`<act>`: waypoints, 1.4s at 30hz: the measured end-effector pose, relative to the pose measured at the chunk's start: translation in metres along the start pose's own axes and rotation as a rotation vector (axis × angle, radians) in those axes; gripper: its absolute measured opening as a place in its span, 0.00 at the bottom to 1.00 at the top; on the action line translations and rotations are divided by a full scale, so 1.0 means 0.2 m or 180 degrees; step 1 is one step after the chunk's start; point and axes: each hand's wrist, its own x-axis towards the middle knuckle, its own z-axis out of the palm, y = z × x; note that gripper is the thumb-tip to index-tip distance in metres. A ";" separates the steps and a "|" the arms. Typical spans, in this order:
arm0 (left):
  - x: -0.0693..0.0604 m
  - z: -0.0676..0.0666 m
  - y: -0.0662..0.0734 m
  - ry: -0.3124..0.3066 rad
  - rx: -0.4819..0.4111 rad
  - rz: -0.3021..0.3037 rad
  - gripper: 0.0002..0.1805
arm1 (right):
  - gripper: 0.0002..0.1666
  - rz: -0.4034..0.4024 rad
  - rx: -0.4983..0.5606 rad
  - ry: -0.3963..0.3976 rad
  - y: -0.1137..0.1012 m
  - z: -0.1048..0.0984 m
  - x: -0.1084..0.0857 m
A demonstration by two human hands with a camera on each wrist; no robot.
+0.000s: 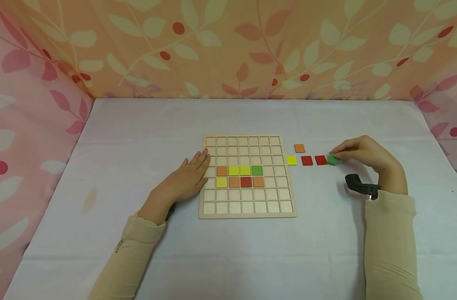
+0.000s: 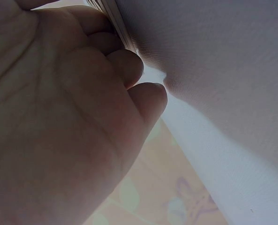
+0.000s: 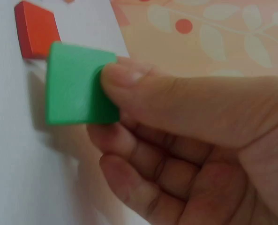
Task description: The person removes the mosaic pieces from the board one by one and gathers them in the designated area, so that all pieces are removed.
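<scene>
Between thumb and fingers my right hand (image 1: 370,156) pinches a green square tile (image 3: 75,86), held just off the cloth in the right wrist view. Beside it a red tile (image 1: 320,160) lies on the table, with a second red tile (image 1: 307,161) and a yellow tile (image 1: 291,161) further left. An orange tile (image 1: 299,148) lies behind that row. My left hand (image 1: 187,179) rests with fingers extended against the left edge of a wooden grid board (image 1: 247,216). Two rows of coloured tiles fill cells in the board's middle, among them a green tile (image 1: 256,170) ending the upper row.
White cloth (image 1: 228,258) covers the table. Floral fabric walls (image 1: 228,50) rise behind it and at both sides. A black wrist device (image 1: 359,185) sits at the right wrist.
</scene>
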 end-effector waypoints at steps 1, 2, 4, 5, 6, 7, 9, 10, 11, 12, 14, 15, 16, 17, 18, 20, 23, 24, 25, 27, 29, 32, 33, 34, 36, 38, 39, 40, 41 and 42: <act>0.00 0.00 0.00 0.0003 -0.0001 0.0005 0.35 | 0.13 0.0011 -0.0006 -0.0014 0.01 0.00 0.00; 0.00 0.00 0.00 0.0005 0.0002 0.0007 0.35 | 0.13 0.0020 -0.0015 -0.0029 0.01 -0.01 0.00; 0.00 0.00 0.00 0.0005 0.0008 0.0005 0.35 | 0.14 0.0014 -0.0052 -0.0070 0.02 -0.01 -0.01; 0.00 0.00 0.00 0.0006 0.0008 0.0006 0.35 | 0.14 0.0032 -0.0067 -0.0078 0.02 -0.01 -0.01; 0.00 0.00 0.00 0.0006 0.0011 0.0006 0.35 | 0.14 0.0049 -0.0073 -0.0093 0.02 -0.01 -0.01; 0.00 0.00 0.00 0.0006 0.0009 0.0004 0.35 | 0.14 0.0058 -0.0083 -0.0100 0.02 -0.01 -0.01; 0.00 0.01 0.00 0.0004 0.0012 0.0000 0.35 | 0.14 0.0077 -0.0093 -0.0114 0.02 -0.01 -0.01; 0.00 0.01 0.00 0.0005 0.0010 0.0002 0.35 | 0.14 0.0088 -0.0105 -0.0120 0.02 -0.01 -0.01; 0.00 0.01 0.00 0.0005 0.0007 0.0004 0.35 | 0.14 0.0115 -0.0102 -0.0118 0.02 -0.01 -0.01; 0.00 0.01 0.00 0.0004 0.0009 0.0002 0.35 | 0.14 0.0120 -0.0104 -0.0121 0.02 -0.01 -0.01; 0.00 0.00 0.00 0.0000 0.0011 -0.0001 0.35 | 0.14 0.0113 -0.0103 -0.0115 0.02 -0.01 0.00; 0.00 0.00 0.00 -0.0001 0.0006 -0.0004 0.35 | 0.14 0.0102 -0.0109 -0.0111 0.02 -0.01 0.00; 0.00 0.00 0.00 -0.0004 0.0006 -0.0009 0.35 | 0.13 0.0094 -0.0109 -0.0106 0.02 -0.01 0.00; 0.00 0.00 0.00 -0.0010 0.0006 -0.0016 0.35 | 0.13 0.0084 -0.0111 -0.0103 0.02 -0.01 0.00; 0.00 0.00 0.01 -0.0016 0.0007 -0.0023 0.35 | 0.13 0.0078 -0.0116 -0.0104 0.02 -0.01 0.00; 0.00 -0.01 0.01 -0.0027 0.0007 -0.0035 0.35 | 0.13 0.0076 -0.0124 -0.0101 0.01 -0.01 0.00; 0.00 0.00 0.01 -0.0039 0.0017 -0.0031 0.35 | 0.13 0.0101 -0.0139 -0.0117 0.01 0.00 0.00; 0.00 0.00 0.01 -0.0040 0.0021 -0.0026 0.35 | 0.14 0.0111 -0.0142 -0.0122 0.01 0.00 0.00; 0.00 0.00 0.00 -0.0039 0.0026 -0.0020 0.36 | 0.14 0.0121 -0.0147 -0.0124 0.01 0.00 0.00; 0.00 0.00 0.00 -0.0035 0.0031 -0.0008 0.36 | 0.14 0.0132 -0.0157 -0.0127 0.00 0.00 0.01; 0.00 0.00 0.00 -0.0032 0.0033 -0.0003 0.36 | 0.14 0.0145 -0.0169 -0.0123 0.00 0.00 0.01; 0.01 0.01 -0.01 -0.0024 0.0034 -0.0001 0.36 | 0.14 0.0154 -0.0172 -0.0121 0.00 0.00 0.01; 0.01 0.01 -0.01 -0.0022 0.0035 -0.0004 0.36 | 0.14 0.0159 -0.0166 -0.0121 0.00 0.00 0.01; 0.01 0.01 -0.01 -0.0021 0.0035 -0.0004 0.36 | 0.14 0.0167 -0.0166 -0.0127 0.00 0.00 0.01; 0.00 0.01 0.00 -0.0015 0.0032 -0.0006 0.36 | 0.14 0.0171 -0.0151 -0.0133 0.00 0.00 0.01; 0.00 0.01 0.00 -0.0016 0.0030 -0.0009 0.36 | 0.14 0.0170 -0.0128 -0.0136 0.00 0.00 0.01; 0.00 0.00 0.00 -0.0019 0.0025 -0.0011 0.36 | 0.14 0.0166 -0.0117 -0.0141 0.01 0.00 0.01; 0.00 0.00 0.00 -0.0022 0.0022 -0.0014 0.36 | 0.14 0.0158 -0.0106 -0.0143 0.01 0.00 0.01; 0.00 0.00 0.00 -0.0025 0.0021 -0.0017 0.36 | 0.15 0.0149 -0.0093 -0.0142 0.01 0.00 0.01; 0.00 0.00 0.00 -0.0027 0.0019 -0.0020 0.36 | 0.15 0.0145 -0.0085 -0.0142 0.01 0.00 0.01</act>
